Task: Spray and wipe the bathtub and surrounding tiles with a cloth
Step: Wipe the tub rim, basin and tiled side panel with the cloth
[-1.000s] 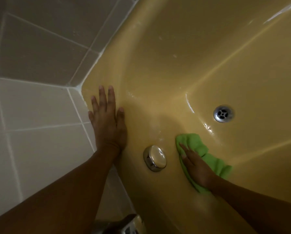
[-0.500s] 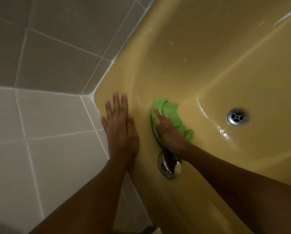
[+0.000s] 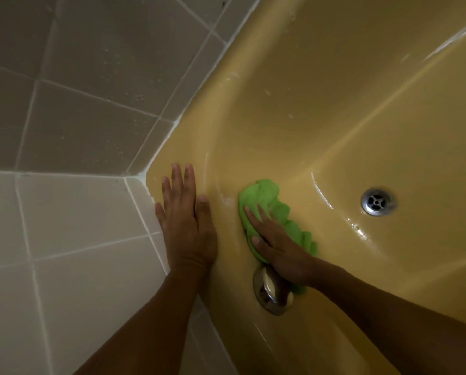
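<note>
My left hand [image 3: 186, 226] lies flat on the corner rim of the tub [image 3: 334, 104]. Its fingers are straight, the thumb points toward the basin, and the little finger sits at the seam with the tiles [image 3: 77, 117].

My right hand [image 3: 278, 247] presses the cloth [image 3: 264, 196] against the tub's inner end wall. The fingers are straight and spread over the cloth, not curled round it. The cloth is green and bunched. It shows past my fingertips and along the far side of my hand, just beside the curve where the wall turns into the floor. A round chrome fitting [image 3: 269, 293] sits on the wall under my right wrist, partly covered by it.

The tub is mustard yellow and glossy. There are wet streaks beside the cloth, small droplets up the rim, and bright highlights along the floor curve. The drain [image 3: 378, 201] is in the floor, well apart from the cloth.

Two tiled walls meet at the corner by my left hand. The upper tiles are grey-brown and speckled with droplets, and the nearer ones are paler. White grout [image 3: 33, 109] runs between them, and a white bead of sealant follows the tub's edge. The light is dim.
</note>
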Motion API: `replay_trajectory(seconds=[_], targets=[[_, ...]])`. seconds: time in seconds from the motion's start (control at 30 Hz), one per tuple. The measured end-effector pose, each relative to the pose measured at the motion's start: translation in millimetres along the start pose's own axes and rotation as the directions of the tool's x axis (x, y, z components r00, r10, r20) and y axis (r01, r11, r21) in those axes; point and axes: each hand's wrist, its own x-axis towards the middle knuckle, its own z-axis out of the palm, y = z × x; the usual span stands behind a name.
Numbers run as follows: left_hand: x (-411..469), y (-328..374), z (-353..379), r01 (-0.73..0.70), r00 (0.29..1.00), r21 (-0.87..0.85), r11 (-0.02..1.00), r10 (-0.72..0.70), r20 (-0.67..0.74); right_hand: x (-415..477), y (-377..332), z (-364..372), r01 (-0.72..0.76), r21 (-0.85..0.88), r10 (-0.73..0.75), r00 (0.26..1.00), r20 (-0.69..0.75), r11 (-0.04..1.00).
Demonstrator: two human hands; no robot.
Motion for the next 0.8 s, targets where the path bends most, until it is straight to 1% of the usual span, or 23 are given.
replay_trajectory(seconds=[0.2, 0.27, 0.47, 0.57, 0.67, 0.7, 0.73, 0.8], targets=[[18, -5, -1, -0.020, 1.000, 0.012, 1.000, 0.020, 0.009, 35, -21, -1, 0.013, -0.034, -0.019, 0.986, -0.163, 0.999], [23, -7, -2, -0.024, 1.000, -0.008, 1.000, 0.024, 0.005, 45, -36, 0, 0.027, -0.007, -0.028, 0.977, -0.212, 1.000], [34, -12, -4, -0.012, 1.000, -0.078, 0.997, 0.010, -0.015, 64, -84, 9, 0.135, 0.017, -0.122, 0.936, -0.329, 0.991], [37, -11, -4, -0.013, 0.999, -0.094, 0.995, 0.010, -0.034, 68, -88, 10, 0.153, 0.088, -0.109, 0.920, -0.376, 0.984], [39, -10, -5, -0.009, 0.999, -0.108, 0.994, 0.003, -0.049, 68, -80, 4, 0.192, 0.216, -0.091, 0.910, -0.405, 0.957], [39, -10, -5, -0.009, 0.999, -0.109, 0.994, 0.003, -0.051, 67, -78, 1, 0.200, 0.220, -0.092, 0.902, -0.422, 0.955], [40, -10, -5, -0.011, 0.999, -0.107, 0.994, 0.005, -0.053, 67, -75, 0, 0.199, 0.189, -0.098, 0.891, -0.443, 0.961], [41, -11, -5, -0.011, 0.998, -0.097, 0.995, 0.006, -0.057, 66, -72, 0, 0.181, 0.065, -0.128, 0.868, -0.480, 0.981]])
